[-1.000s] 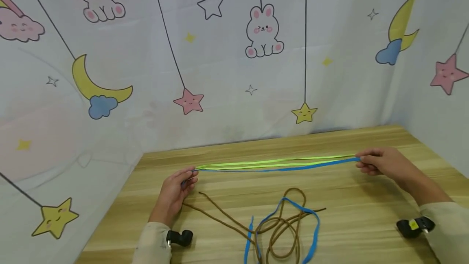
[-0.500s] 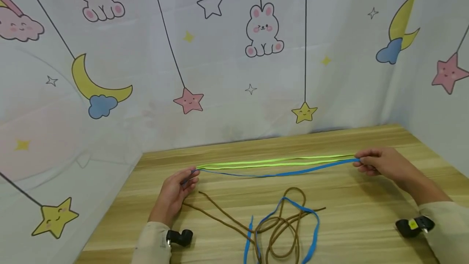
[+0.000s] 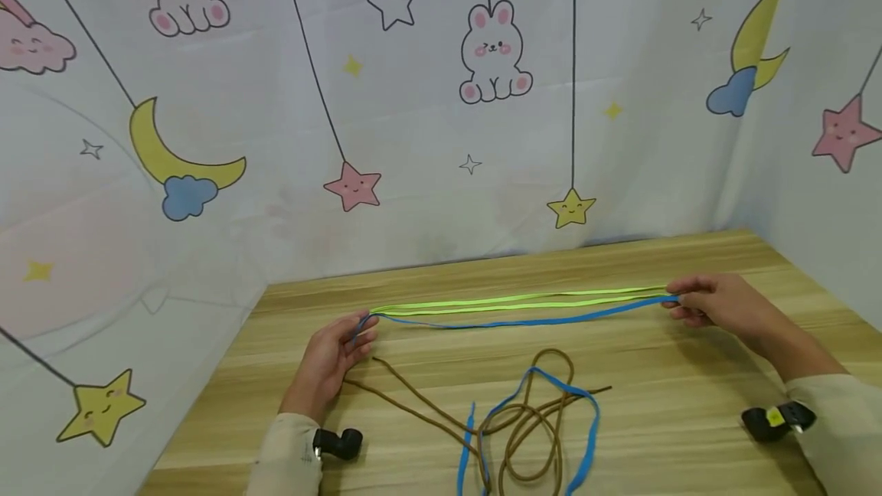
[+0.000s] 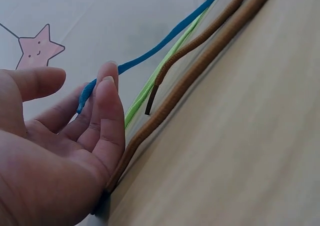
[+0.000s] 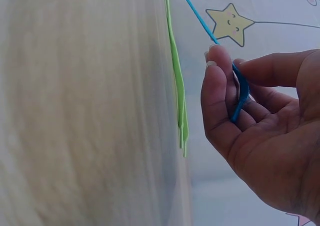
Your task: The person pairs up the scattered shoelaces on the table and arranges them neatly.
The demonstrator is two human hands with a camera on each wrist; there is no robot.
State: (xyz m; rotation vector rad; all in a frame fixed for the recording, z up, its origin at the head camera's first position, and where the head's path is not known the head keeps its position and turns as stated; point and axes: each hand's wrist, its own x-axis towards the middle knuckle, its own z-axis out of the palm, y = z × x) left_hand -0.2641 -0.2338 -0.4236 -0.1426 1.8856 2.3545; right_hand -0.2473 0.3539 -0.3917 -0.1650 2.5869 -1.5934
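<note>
My right hand (image 3: pixel 720 312) pinches one end of a flat blue shoelace (image 3: pixel 572 320) between thumb and fingers, a short tail hanging inside them. The lace runs across to my left hand (image 3: pixel 327 354). There its other end lies over the relaxed fingers, and the thumb stands apart from it in the left wrist view. A doubled green shoelace (image 5: pixel 179 86) lies along the tabletop behind the blue one, its loose ends near my right hand. Below my left hand is a round brown shoelace (image 4: pixel 175 94).
Nearer me on the wooden table (image 3: pixel 654 450), the brown lace lies in loops tangled with another blue shoelace (image 3: pixel 591 442). A white cloth (image 3: pixel 427 213) printed with stars, moons and rabbits hangs behind the table and at its sides.
The blue shoelace, nearly straight a second ago, sagged toward me near my left hand and now curves a little less. Both hands have stayed almost in place; the view has tilted slightly.
</note>
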